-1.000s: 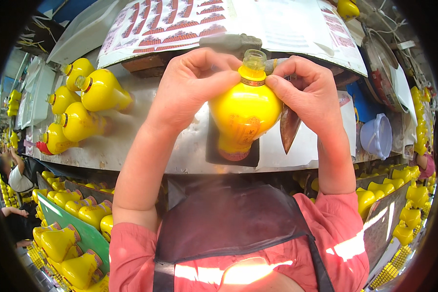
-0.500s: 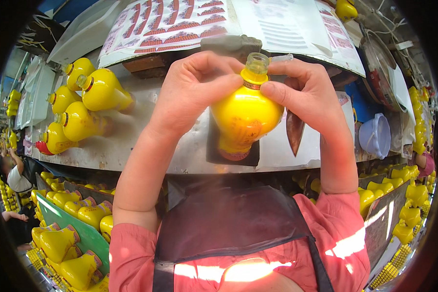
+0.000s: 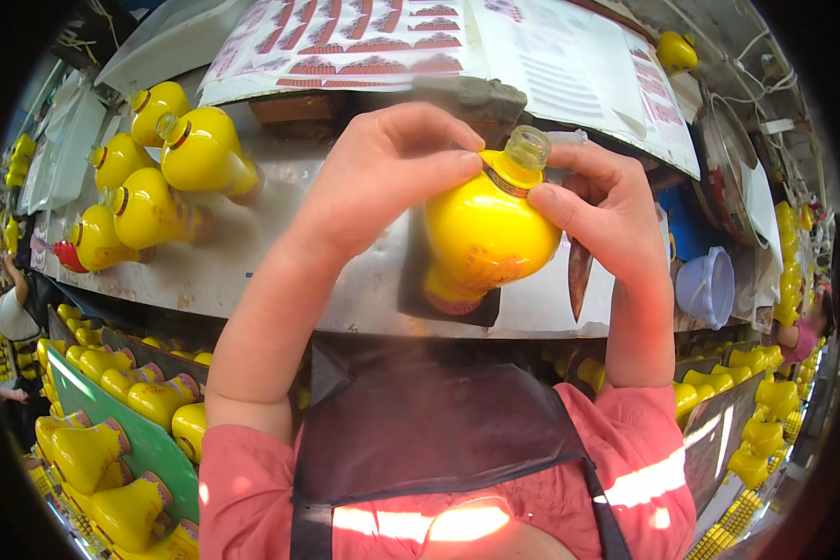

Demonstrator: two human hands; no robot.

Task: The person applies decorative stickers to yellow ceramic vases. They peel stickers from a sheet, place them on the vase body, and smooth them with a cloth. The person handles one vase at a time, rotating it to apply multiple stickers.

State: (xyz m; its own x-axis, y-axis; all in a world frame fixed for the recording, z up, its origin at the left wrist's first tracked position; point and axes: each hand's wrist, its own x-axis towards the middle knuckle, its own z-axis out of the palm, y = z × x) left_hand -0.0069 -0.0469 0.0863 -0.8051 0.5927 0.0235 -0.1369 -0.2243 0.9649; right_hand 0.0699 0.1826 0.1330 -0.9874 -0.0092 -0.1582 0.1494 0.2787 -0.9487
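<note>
A glossy yellow vase-shaped bottle (image 3: 495, 229) with a clear threaded glass neck leans right, its patterned foot on a dark pad (image 3: 420, 280). Around its neck base runs a thin dark patterned band (image 3: 507, 183). My left hand (image 3: 383, 168) is closed, thumb and forefinger pinching at the band's left side. On the other side my right hand (image 3: 602, 201) is closed, its thumb pressing the band's right end. Below the right palm juts a brown pointed blade (image 3: 579, 280); a whitish translucent end (image 3: 569, 137) shows above the fingers. How that hand keeps hold of it is hidden.
Several yellow bottles (image 3: 201, 154) stand on the metal table at left. Sheets of printed labels (image 3: 364, 47) lie on a raised board behind a dark block (image 3: 476, 98). A pale blue bucket (image 3: 707, 287) is at right. Racks of yellow bottles (image 3: 163, 397) flank me; other people work farther off.
The bottle has tilted further, its neck now leaning right. Both hands have moved along with it, still at the band. The whole view has shifted slightly.
</note>
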